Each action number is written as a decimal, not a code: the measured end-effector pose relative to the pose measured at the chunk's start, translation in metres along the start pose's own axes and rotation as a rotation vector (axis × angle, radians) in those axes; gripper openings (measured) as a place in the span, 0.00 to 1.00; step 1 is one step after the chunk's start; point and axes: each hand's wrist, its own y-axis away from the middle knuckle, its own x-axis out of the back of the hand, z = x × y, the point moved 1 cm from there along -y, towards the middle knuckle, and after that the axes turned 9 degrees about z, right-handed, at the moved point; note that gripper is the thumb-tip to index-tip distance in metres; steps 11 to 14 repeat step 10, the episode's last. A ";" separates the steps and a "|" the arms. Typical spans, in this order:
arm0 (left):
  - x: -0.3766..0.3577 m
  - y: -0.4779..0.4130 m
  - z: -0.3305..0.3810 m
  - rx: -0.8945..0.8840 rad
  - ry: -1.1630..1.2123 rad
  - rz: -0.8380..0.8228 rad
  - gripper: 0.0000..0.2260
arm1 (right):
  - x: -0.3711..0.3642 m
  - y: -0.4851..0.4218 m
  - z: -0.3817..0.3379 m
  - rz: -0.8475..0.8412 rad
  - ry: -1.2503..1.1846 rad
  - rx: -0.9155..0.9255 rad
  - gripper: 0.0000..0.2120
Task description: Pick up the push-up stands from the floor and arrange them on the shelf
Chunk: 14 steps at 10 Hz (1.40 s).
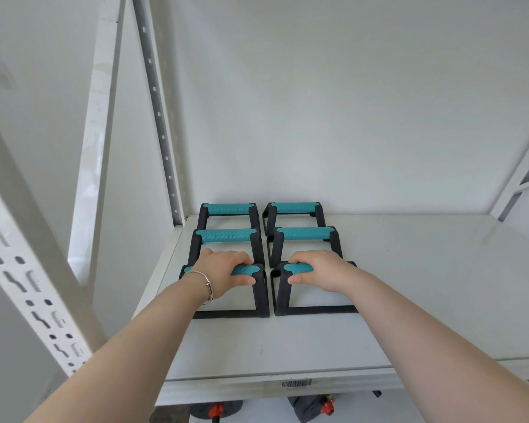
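Shelf, white metal, left portion occupied: 6 push-up stands, 2 columns of 3.

Front row: left hand wrapped around the teal grip of the near-left stand; right hand likewise closed on the near-right stand. Both bases appear seated on the shelf.

Middle row and back row: standing free, close behind.

Risk, judged: a forward shove on release could knock the middle row askew.

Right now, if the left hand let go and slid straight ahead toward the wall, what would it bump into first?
Most likely the middle stand in the left column, just beyond the left hand; its teal grip sits directly ahead, though the gap's depth is unclear.
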 end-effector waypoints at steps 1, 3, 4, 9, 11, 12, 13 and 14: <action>0.000 0.001 0.000 0.000 0.006 0.005 0.14 | 0.000 0.000 0.000 -0.008 0.001 0.001 0.19; 0.003 0.003 0.004 -0.003 -0.015 0.017 0.15 | -0.001 0.002 -0.002 0.007 0.078 0.035 0.21; 0.003 0.005 0.007 -0.006 -0.050 0.017 0.16 | -0.002 0.004 -0.003 0.035 0.167 0.073 0.22; -0.006 0.018 0.030 0.137 -0.125 0.100 0.25 | -0.019 0.029 -0.005 0.297 0.268 0.018 0.29; -0.008 0.025 0.055 0.200 -0.139 0.243 0.30 | -0.017 0.040 -0.003 0.531 0.276 -0.044 0.30; -0.008 0.025 0.055 0.200 -0.139 0.243 0.30 | -0.017 0.040 -0.003 0.531 0.276 -0.044 0.30; -0.008 0.025 0.055 0.200 -0.139 0.243 0.30 | -0.017 0.040 -0.003 0.531 0.276 -0.044 0.30; -0.008 0.025 0.055 0.200 -0.139 0.243 0.30 | -0.017 0.040 -0.003 0.531 0.276 -0.044 0.30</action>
